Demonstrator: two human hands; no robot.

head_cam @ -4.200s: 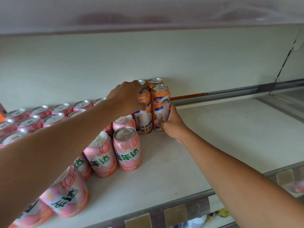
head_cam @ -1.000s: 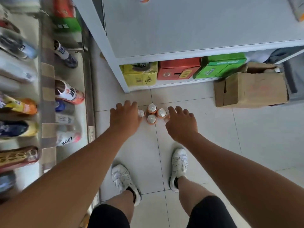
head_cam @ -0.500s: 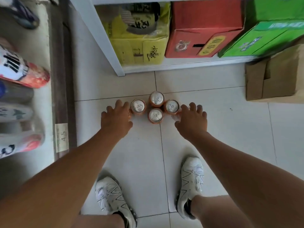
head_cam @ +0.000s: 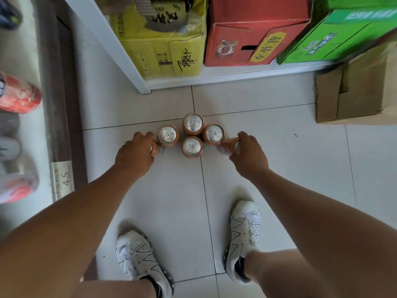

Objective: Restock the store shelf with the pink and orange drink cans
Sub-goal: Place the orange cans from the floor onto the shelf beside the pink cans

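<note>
left hand (head_cam: 134, 155) is curled tight round an orange can (head_cam: 153, 147), knuckles up. fingers cover most of it, so only a sliver of orange + a greyish end show past the fingertips. it looks tipped off upright but the exact angle can't be told. right hand (head_cam: 249, 157) grips a second orange can (head_cam: 228, 146) the same way, fingers & thumb closed round it, silver rim peeking out by the thumb, body pointing in toward the middle. between the 2 hands four more orange cans stand upright on the tiled floor (head_cam: 279, 147) in a tight diamond, silver tops w/ pull tabs up: left can (head_cam: 168, 135) just beside the left hand's can, back can (head_cam: 192, 123), right can (head_cam: 213, 133) just beside the right hand's can, front can (head_cam: 191, 146) nearest the person. both forearms reach down from the bottom corners. white sneakers (head_cam: 141, 261) stand apart on the tiles below the hands. beyond the cans is a white shelf frame (head_cam: 111, 44) w/ a yellow carton (head_cam: 163, 50), red carton (head_cam: 253, 33) & green carton (head_cam: 335, 37) on its bottom board, and a brown cardboard box (head_cam: 354, 91) on the floor at right. at far left is a shelf edge w/ a price tag (head_cam: 63, 179) reading 45 and blurred bottles (head_cam: 19, 95).
</note>
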